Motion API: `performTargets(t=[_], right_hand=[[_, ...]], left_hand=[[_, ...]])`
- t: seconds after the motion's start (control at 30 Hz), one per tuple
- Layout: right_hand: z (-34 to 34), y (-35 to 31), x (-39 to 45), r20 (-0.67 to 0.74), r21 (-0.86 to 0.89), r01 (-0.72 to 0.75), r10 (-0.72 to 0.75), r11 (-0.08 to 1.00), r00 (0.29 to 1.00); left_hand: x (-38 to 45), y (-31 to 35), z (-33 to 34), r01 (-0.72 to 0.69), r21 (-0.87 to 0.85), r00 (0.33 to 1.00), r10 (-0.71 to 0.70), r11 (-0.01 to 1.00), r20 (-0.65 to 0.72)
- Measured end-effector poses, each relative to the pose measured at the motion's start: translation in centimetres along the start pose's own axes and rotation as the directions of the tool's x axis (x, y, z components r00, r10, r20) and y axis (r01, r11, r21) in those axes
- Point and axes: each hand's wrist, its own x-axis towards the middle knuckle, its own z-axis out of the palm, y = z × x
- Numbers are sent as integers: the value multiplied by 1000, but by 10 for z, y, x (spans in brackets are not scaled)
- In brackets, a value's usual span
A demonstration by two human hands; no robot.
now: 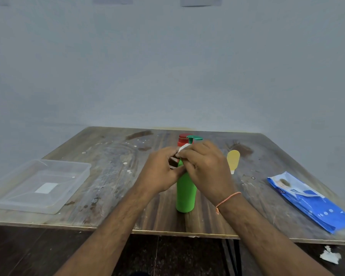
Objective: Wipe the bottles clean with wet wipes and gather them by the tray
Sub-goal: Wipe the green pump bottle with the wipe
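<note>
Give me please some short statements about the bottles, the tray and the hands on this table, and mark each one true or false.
1. The green bottle stands upright on the table. True.
2. The clear tray holds the red-capped bottle. False: that bottle stands behind the green one, far from the tray, and no bottle is in the tray.
3. The right hand presses a white wipe against the top of the green bottle. True.
4. The blue wipes pack lies left of the tray. False: it lies at the table's right edge.
5. The yellow bottle is in the left hand. False: it sits on the table, right of both hands.
</note>
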Motion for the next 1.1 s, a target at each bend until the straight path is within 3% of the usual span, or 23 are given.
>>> performTargets(t=[0.17,0.33,0.53,0.73,1.0,1.1], right_hand=[[-15,8,-9,-30,64,-51,53,997,998],[-20,21,-19,-26,183,-250,258,951,966],[-18,21,-10,65,392,-520,541,759,839],[-19,9,-10,34,460,-514,564,724,825],[-10,8,4,118,713,-600,781,363,613],[-12,14,3,206,659,-651,743,375,636]], left_hand=[[-1,2,-3,-38,-22,999,39,999,12],[5,-3,-5,-38,32,999,37,999,22],[6,-5,-7,-52,68,997,49,996,54],[9,-7,-5,-82,122,994,73,989,82],[15,1,-6,-177,222,978,145,959,152],[15,-1,-7,-187,220,975,153,957,162]])
